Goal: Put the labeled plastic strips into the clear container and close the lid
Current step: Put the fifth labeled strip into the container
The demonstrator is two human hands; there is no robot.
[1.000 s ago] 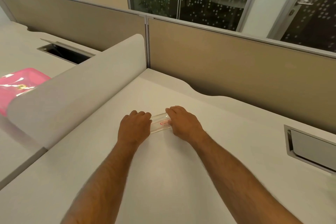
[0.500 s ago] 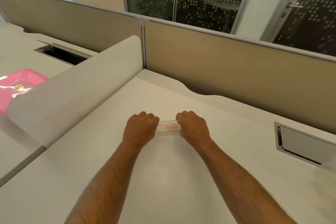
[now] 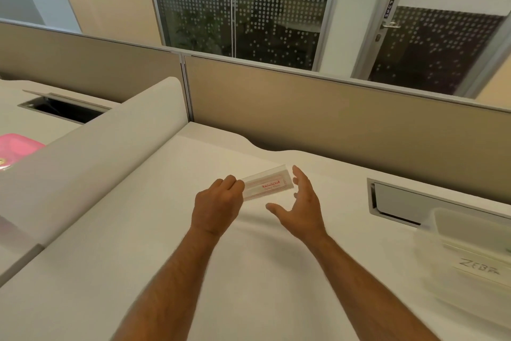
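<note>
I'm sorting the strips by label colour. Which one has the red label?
The plastic strip that the left hand holds by its end has red print. The one at the right edge, by the clear container, reads ZEBRA in dark handwriting.

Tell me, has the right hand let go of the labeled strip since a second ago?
Yes. The right hand has opened and drawn back from the strip, toward the desk's near edge; the left hand alone holds it.

We have a single view, from a wide-angle camera worn on the head. It looks forward and down along both forearms at the plain white desk surface (image 3: 249,271), close below, and reaches the beige partition panel (image 3: 331,119) beyond.
</note>
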